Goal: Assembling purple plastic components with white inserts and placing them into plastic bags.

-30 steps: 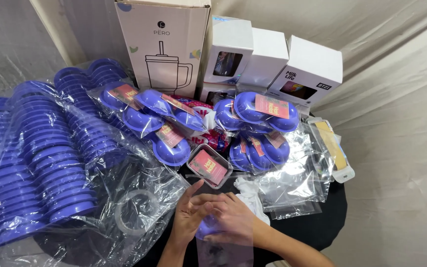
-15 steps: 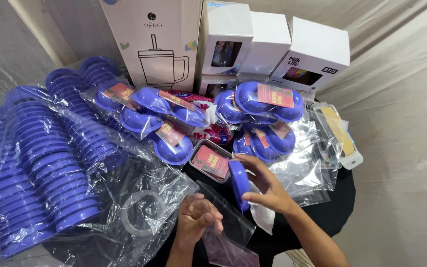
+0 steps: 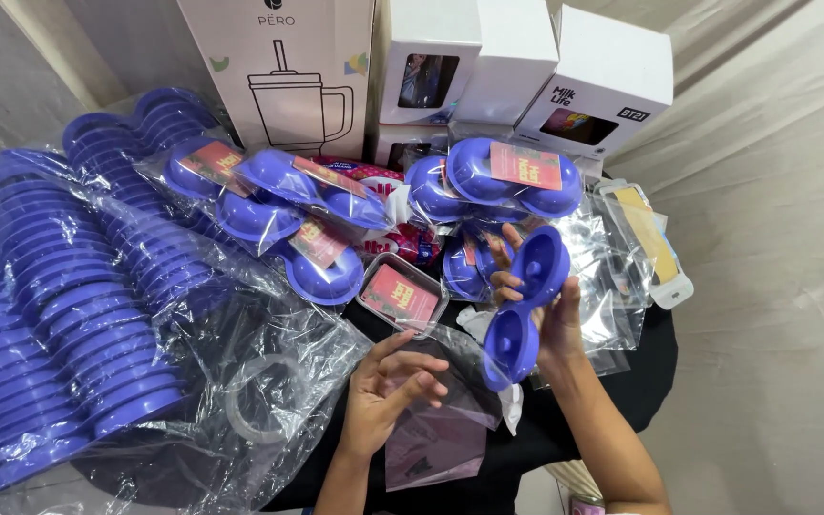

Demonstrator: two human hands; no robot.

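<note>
My right hand (image 3: 550,319) holds a blue double-cup plastic piece (image 3: 525,303) upright above the table, near the pile of packed ones. My left hand (image 3: 388,386) rests with fingers on a clear plastic bag (image 3: 436,439) lying on the black tabletop (image 3: 641,381). A small clear box with a red card (image 3: 401,296) sits just beyond my left hand. Bagged blue pieces with red cards (image 3: 321,195) lie in a heap behind it.
Long stacks of blue round lids in clear bags (image 3: 59,315) fill the left side. White cardboard boxes (image 3: 283,62) stand at the back. Loose clear bags (image 3: 612,277) and a roll of clear tape (image 3: 255,401) lie about. Grey cloth covers the right.
My right hand has lifted the blue double-cup piece up and to the right, away from my left hand. The left hand stays on the clear bag.
</note>
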